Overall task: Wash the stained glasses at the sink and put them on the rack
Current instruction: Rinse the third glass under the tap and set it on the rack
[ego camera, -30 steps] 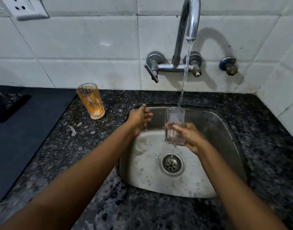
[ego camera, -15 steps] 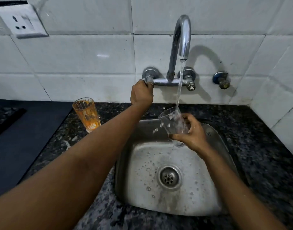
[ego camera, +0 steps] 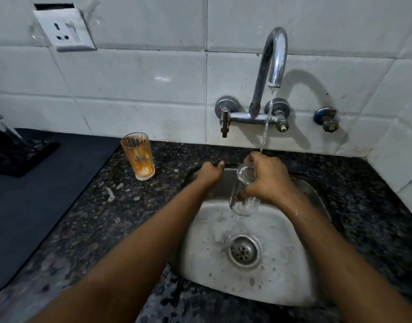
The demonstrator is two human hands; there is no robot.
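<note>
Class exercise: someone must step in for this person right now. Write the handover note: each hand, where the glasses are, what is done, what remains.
Right hand grips the clear glass, tipped mouth-down over the sink; water spills from it.
Left hand holds nothing, at the sink's back rim.
Tap is running.
Stained glass stands upright on the counter, unwashed.
Left: finish this rinse, rack it, wash and rack the stained one. The dark rack sits far left.

Wall: I see large white tiles point(ego camera: 135, 73) with dark grout lines, smudged low down.
Socket: a white switch plate point(ego camera: 64, 30) sits upper left.
Counter: speckled black granite point(ego camera: 102, 206).
Mat: dark sheet point(ego camera: 30, 199) covers my left side.
Light: dim, a soft glare on one tile.
</note>
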